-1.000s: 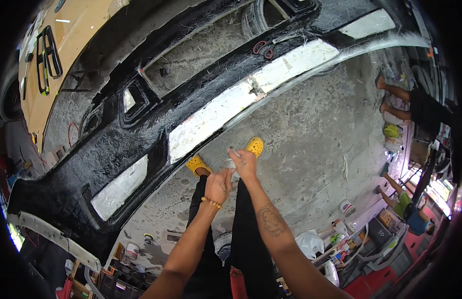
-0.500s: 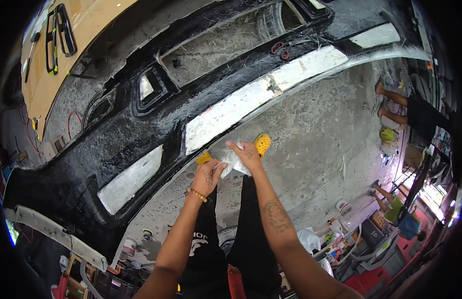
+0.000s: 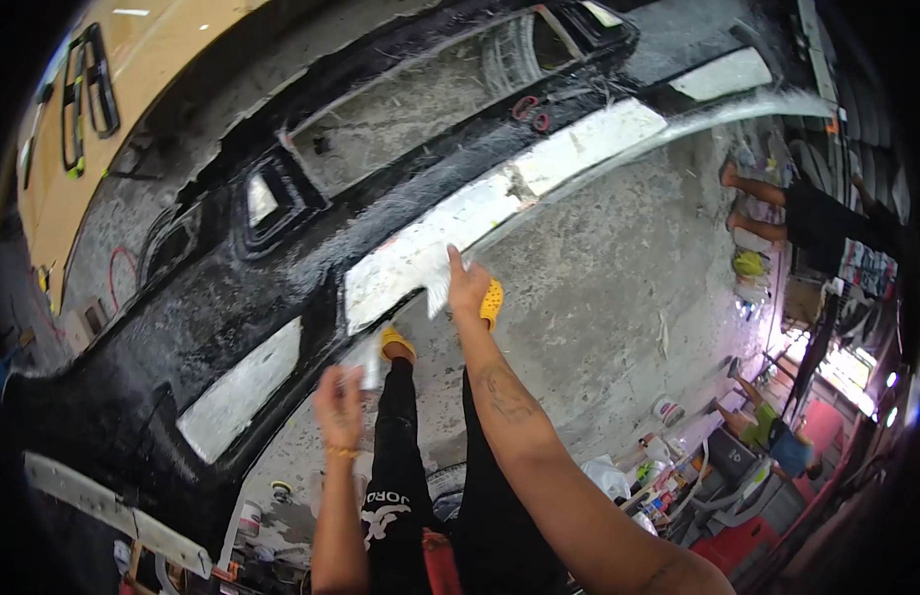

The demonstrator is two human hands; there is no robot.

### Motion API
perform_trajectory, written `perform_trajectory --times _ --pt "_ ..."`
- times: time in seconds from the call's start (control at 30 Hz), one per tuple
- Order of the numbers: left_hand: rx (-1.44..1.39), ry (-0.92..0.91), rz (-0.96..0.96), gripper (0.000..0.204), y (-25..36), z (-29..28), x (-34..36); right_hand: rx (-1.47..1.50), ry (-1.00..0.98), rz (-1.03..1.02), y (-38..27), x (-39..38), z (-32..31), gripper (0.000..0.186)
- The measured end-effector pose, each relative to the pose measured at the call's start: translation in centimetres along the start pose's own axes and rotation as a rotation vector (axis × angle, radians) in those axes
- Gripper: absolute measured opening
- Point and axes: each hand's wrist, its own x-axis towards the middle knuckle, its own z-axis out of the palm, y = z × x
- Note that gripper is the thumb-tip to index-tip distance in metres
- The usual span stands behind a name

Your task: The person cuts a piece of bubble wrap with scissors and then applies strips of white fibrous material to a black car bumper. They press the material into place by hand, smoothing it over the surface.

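Observation:
My right hand (image 3: 469, 288) pinches a ragged white piece of fibreglass mat (image 3: 437, 290), its loose strands overlapping the front edge of a long white panel. Lower and to the left, my left hand (image 3: 339, 407) is smeared by motion, with a smaller whitish scrap of mat (image 3: 369, 371) at its fingertips. Both hands are beside a large black fibreglass moulding (image 3: 271, 307), shaped like a vehicle bumper. White panels (image 3: 435, 230) are set into its face. How the left fingers close on the scrap is blurred.
Red-handled scissors (image 3: 532, 112) rest on the moulding. Cardboard (image 3: 132, 59) with black frame-like parts lies at the far left. My yellow clogs (image 3: 397, 344) stand on the concrete floor. Two people, one in dark shorts (image 3: 815, 223), are at the right, near buckets and clutter.
My hands, close together over one sheet of mat before, have drawn apart, each with a piece. The left dropped down and left; the right moved slightly left toward the panel. The view shifted.

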Motion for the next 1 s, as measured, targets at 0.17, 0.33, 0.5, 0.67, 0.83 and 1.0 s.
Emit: perform_trajectory --times 0.17,0.33,0.5,0.67,0.83,1.0 --pt "-0.076 -0.046 -0.149 0.02 -2.7 -4.2 2.2 -0.052 -0.154 0.071 -3.4 0.9 1.3 0.058" --pt "-0.148 -0.252 -0.032 0.021 -2.1 1.9 5.4 0.14 -0.304 -0.165 -1.3 -4.4 -3.1 0.042" --pt "-0.079 -0.421 0.045 0.018 -1.8 8.1 5.6 -0.02 -0.508 -0.22 -2.7 -9.3 -7.3 0.054" --pt "-0.125 -0.663 -0.223 0.031 0.8 9.8 4.5 -0.1 -0.438 -0.204 -1.8 -6.9 -8.2 0.061" --pt "0.125 -0.456 0.165 0.043 1.7 10.0 2.6 -0.207 -0.448 -0.206 -1.7 -6.5 -7.3 0.057" --pt "0.197 -0.265 0.236 0.042 2.2 10.8 0.4 -0.074 -0.374 -0.06 0.7 -7.5 -5.6 0.054"
